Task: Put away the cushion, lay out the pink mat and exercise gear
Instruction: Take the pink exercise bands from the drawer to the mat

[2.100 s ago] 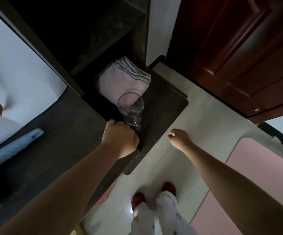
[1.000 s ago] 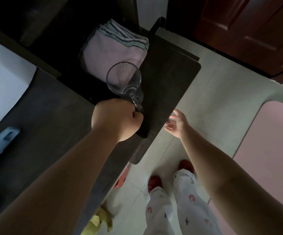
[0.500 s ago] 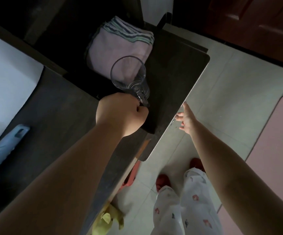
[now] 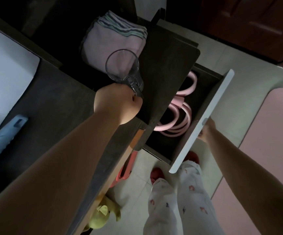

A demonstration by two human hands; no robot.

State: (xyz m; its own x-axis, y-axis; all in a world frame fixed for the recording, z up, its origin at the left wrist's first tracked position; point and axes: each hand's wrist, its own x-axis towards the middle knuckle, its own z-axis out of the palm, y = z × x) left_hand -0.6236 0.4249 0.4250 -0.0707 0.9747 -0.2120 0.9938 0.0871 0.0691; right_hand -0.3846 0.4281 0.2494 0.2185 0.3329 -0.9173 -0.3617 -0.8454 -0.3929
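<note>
— Drawer [image 4: 203,116] under the bench [image 4: 49,102] stands pulled out, white front toward the person. What lies in it?

— Pink resistance bands [image 4: 179,116], looped, half under the bench's right edge.

— And the hands?

— The right hand [image 4: 206,131] grips the drawer front at its notch, fingers hidden behind the panel. The left hand [image 4: 117,106] is a closed fist on the handle of a clear glass mug [image 4: 123,70], tilted above the bench near that same edge.

— What crowds the spot?

— A folded pink towel [image 4: 113,39] just behind the mug, a blue folded umbrella [image 4: 3,138] at the left edge. On the floor, the pink mat [image 4: 264,150] lies right of the drawer; a yellow plush toy [image 4: 100,217] and a red slipper [image 4: 125,168] sit below the bench.
</note>
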